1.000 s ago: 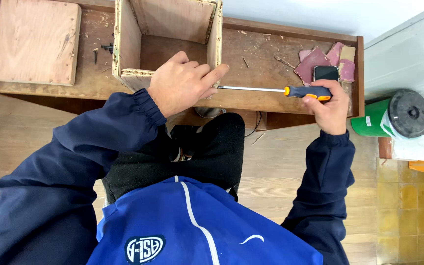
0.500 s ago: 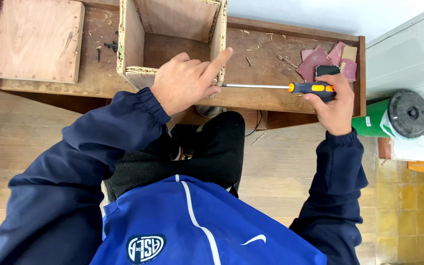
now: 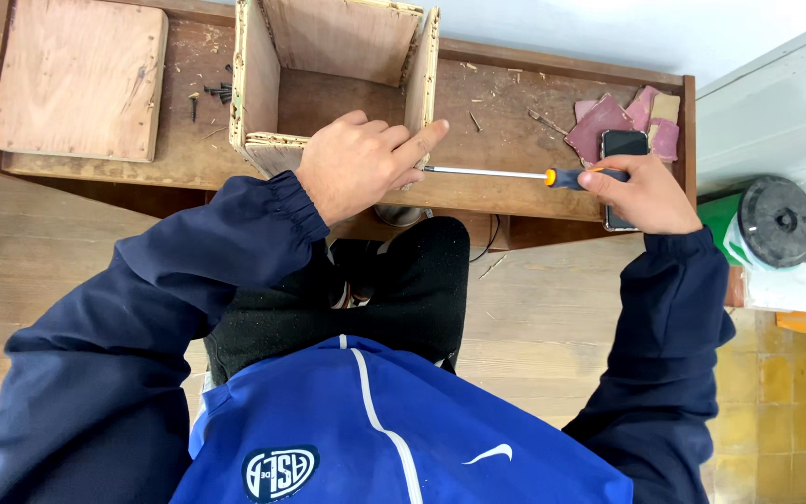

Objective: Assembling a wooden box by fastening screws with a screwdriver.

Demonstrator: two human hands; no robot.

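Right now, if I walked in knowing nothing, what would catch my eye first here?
First, the two hands at the middle of the workbench: the left hand braces an open plywood box, while the right hand holds a long screwdriver level against the box's side. Next, the pink sandpaper sheets at the bench's right end and a flat plywood board at its left end.

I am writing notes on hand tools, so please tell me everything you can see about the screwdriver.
The screwdriver has a long, thin, silvery metal shaft and a dark handle with an orange collar. It lies nearly level above the wooden workbench. The right hand grips the handle and hides most of it. The tip meets the side wall of the open plywood box, beside the index finger of the left hand, which rests on the box. The tip's shape cannot be seen.
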